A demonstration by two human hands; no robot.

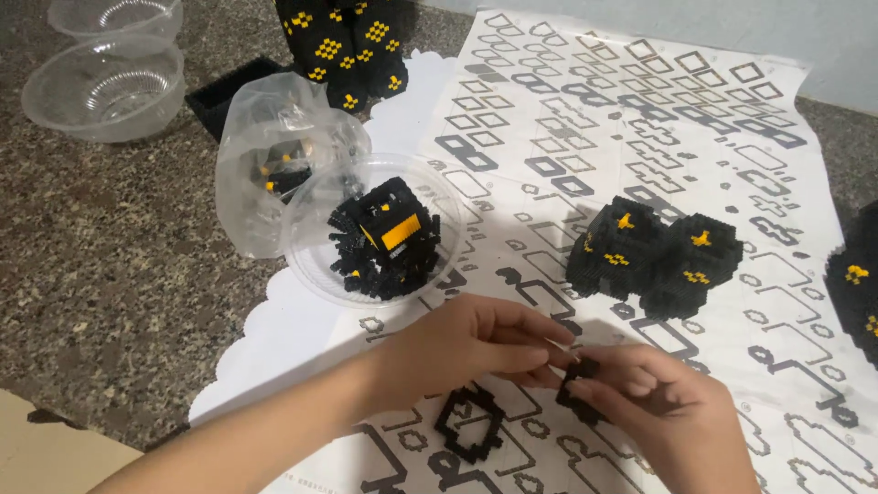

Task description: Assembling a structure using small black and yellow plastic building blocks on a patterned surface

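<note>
Head view: your left hand point(476, 343) and right hand point(654, 402) both pinching one small black brick piece point(578, 377), clear bowl of bricks point(315, 265) just beyond your left hand.

Two bare forearms, left hand point(466, 343) and right hand point(663, 402) without sleeves, rings or gloves

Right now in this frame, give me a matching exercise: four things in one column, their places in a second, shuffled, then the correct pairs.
Things:
1. small black block piece
2. loose black bricks
3. flat black outline piece
4. empty clear bowls

Places:
A. on the stone counter, far left
B. pinched between the left hand and right hand
C. inside the clear dish
D. lying on the printed sheet, below the hands

Pairs: 1-B, 2-C, 3-D, 4-A
</note>
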